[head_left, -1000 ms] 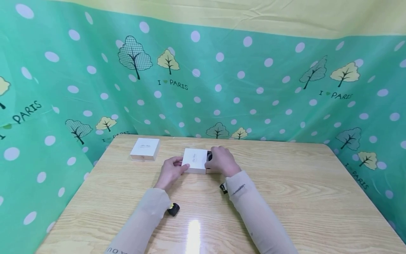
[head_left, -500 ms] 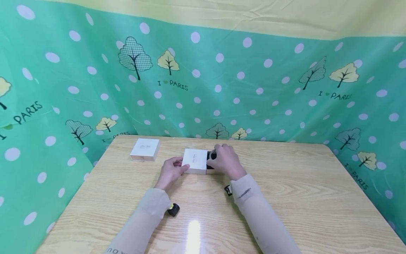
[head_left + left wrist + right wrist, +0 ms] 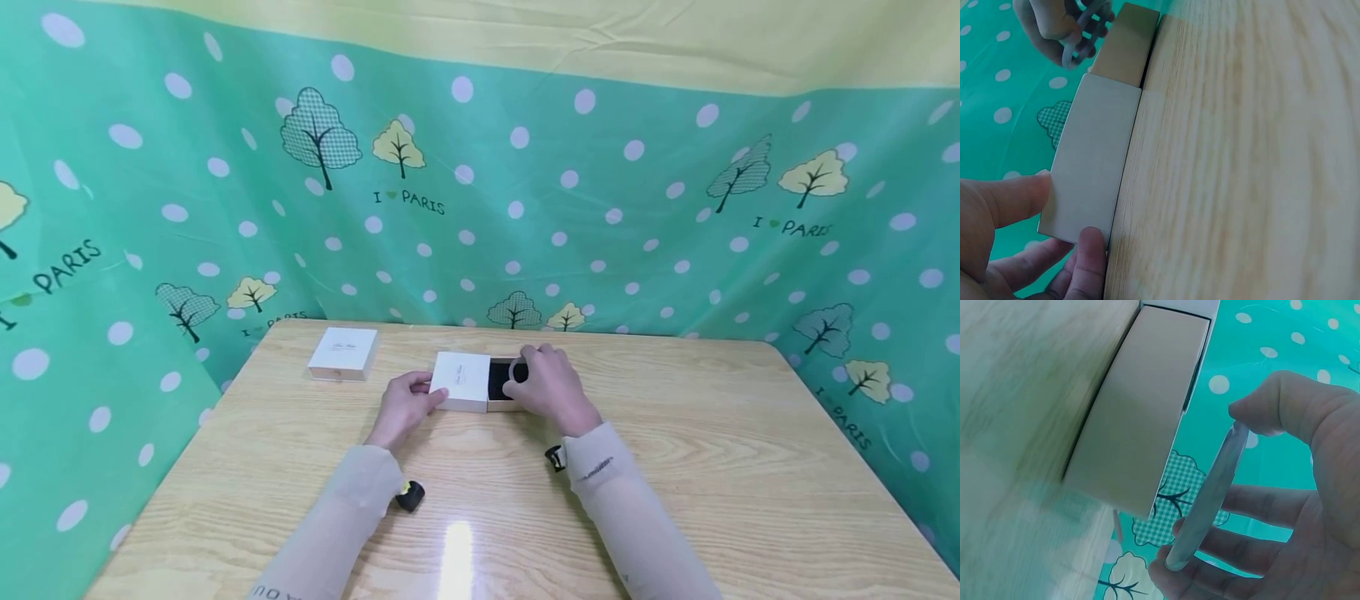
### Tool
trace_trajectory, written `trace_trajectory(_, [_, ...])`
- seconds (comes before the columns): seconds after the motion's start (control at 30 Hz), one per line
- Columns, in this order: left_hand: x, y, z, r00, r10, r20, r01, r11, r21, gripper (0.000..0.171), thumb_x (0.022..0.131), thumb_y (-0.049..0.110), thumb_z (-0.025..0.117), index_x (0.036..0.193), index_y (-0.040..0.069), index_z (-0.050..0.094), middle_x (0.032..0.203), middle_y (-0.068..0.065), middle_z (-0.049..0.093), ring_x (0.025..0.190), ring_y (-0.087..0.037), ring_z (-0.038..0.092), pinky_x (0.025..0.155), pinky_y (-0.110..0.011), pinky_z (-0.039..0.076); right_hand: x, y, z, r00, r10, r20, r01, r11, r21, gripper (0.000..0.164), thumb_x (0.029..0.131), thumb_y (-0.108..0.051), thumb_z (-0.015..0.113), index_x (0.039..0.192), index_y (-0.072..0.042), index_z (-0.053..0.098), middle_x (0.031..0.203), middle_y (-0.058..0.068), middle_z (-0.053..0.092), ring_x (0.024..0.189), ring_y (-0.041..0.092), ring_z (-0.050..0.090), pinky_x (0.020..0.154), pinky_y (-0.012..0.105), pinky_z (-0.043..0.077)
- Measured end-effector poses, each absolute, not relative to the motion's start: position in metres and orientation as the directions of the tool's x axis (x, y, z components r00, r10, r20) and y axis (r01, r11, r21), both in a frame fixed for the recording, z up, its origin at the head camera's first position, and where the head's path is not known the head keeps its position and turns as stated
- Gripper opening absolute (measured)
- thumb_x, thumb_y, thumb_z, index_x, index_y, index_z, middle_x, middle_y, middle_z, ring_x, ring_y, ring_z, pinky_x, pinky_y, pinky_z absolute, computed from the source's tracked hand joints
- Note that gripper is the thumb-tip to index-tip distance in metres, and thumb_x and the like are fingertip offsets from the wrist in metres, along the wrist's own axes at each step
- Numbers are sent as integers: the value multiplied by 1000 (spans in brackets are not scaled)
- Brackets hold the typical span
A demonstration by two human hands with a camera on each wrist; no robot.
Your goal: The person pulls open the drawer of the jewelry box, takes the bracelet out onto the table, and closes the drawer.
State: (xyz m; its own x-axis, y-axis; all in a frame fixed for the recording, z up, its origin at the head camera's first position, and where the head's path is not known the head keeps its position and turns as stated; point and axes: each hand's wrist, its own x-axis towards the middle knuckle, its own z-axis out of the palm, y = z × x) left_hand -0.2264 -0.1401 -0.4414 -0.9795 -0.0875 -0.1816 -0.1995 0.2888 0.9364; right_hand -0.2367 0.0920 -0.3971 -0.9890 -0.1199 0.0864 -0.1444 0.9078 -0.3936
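Note:
In the head view, a white box sleeve [image 3: 461, 379] with small script lettering lies on the table, its drawer [image 3: 502, 407] slid out to the right and showing a black lining [image 3: 497, 379]. My left hand [image 3: 405, 406] grips the sleeve's left end, thumb on the top edge and fingers [image 3: 1088, 262] at the end face. Above the drawer, my right hand [image 3: 551, 387] pinches a pale, smooth bangle [image 3: 1207, 497] between thumb and fingers. The bangle stands tilted, clear of the drawer wall in the right wrist view. My hand hides the drawer's far right part.
A second white box [image 3: 343, 352], closed, with similar lettering, sits at the table's back left. A wooden table [image 3: 720, 467] carries everything. Behind it hangs a green dotted curtain [image 3: 600, 250]. Dark camera mounts [image 3: 410, 496] hang at both wrists.
My right hand has shifted right and slightly toward me with the bangle, so more of the drawer and its black lining shows. The left hand and sleeve stay where they were.

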Motion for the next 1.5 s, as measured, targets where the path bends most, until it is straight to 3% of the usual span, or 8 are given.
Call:
trace_trajectory(0.57, [-225, -140, -441, -981, -85, -177, -195, 298, 935, 45, 87, 14, 71, 127, 1, 56, 108, -14, 60, 87, -21, 61, 76, -32, 55, -234, 110, -398, -990, -111, 85, -135, 915, -379, 68, 76, -34, 71, 134, -5, 51, 129, 20, 50, 115, 36, 46, 95, 50, 46])
trace_trajectory(1.5, [-226, -139, -441, -978, -92, -186, -204, 273, 940, 47, 86, 11, 71, 128, 0, 55, 109, -15, 59, 91, -22, 59, 77, -32, 55, -233, 132, -392, -998, -66, 17, -67, 908, -413, 56, 77, -30, 71, 123, -2, 56, 121, 20, 52, 111, 38, 46, 91, 54, 45])
